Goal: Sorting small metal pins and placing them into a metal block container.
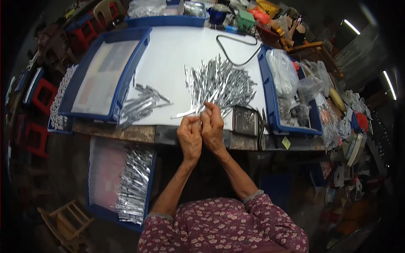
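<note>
My left hand (190, 137) and my right hand (212, 125) meet at the front edge of the white-topped table, fingers pinched together and thumbs close. Whatever they pinch is too small and hidden to make out. Just beyond the fingertips spreads a large pile of thin silvery metal strips (221, 82). A smaller bundle of similar strips (141, 107) lies to the left, near the table edge. Right of my hands sits a small dark square tray (246, 121) with tiny metal pieces in it.
An empty-looking lined blue tray (122, 90) stands at left; a blue bin (274, 111) with plastic bags is at right. A black cord loop (236, 64) lies behind the pile. Below the table, another blue tray (152, 177) holds more strips. A wooden stool (69, 223) stands lower left.
</note>
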`<action>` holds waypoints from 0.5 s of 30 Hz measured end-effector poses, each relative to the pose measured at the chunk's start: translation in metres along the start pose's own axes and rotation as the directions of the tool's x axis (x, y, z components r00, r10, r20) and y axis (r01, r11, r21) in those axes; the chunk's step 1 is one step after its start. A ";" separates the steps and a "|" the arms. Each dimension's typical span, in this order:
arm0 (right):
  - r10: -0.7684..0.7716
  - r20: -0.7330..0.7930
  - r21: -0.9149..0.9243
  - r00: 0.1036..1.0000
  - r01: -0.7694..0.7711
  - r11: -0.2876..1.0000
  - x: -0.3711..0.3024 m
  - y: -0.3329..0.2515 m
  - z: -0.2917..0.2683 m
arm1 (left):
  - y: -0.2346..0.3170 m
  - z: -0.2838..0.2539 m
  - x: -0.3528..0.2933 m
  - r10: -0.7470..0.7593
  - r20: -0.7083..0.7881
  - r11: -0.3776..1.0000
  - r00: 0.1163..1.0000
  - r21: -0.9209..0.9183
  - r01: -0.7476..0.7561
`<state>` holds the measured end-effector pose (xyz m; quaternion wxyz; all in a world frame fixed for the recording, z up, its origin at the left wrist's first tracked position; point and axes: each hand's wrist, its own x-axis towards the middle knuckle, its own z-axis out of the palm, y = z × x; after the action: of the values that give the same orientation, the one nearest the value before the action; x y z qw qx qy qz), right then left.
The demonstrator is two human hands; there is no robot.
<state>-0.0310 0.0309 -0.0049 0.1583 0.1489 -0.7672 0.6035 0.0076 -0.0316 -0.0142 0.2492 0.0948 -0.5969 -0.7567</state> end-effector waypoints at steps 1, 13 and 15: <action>-0.007 0.001 -0.020 1.000 0.007 1.000 -0.001 0.001 0.001 | -0.001 -0.004 0.000 -0.027 -0.016 1.000 1.000 0.011 0.027; 0.064 0.052 -0.158 0.997 -0.055 0.986 0.010 0.005 -0.065 | 0.001 0.000 0.050 0.188 0.143 0.773 0.972 0.589 -0.236; 0.107 -0.008 -0.180 0.994 -0.107 0.978 0.010 0.008 -0.085 | -0.001 -0.005 0.062 0.206 0.183 0.727 0.961 0.629 -0.276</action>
<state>-0.0381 0.1152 0.0111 0.1377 0.0928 -0.8257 0.5392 -0.0437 -0.0657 -0.0070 0.2667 0.0584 -0.8405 -0.4681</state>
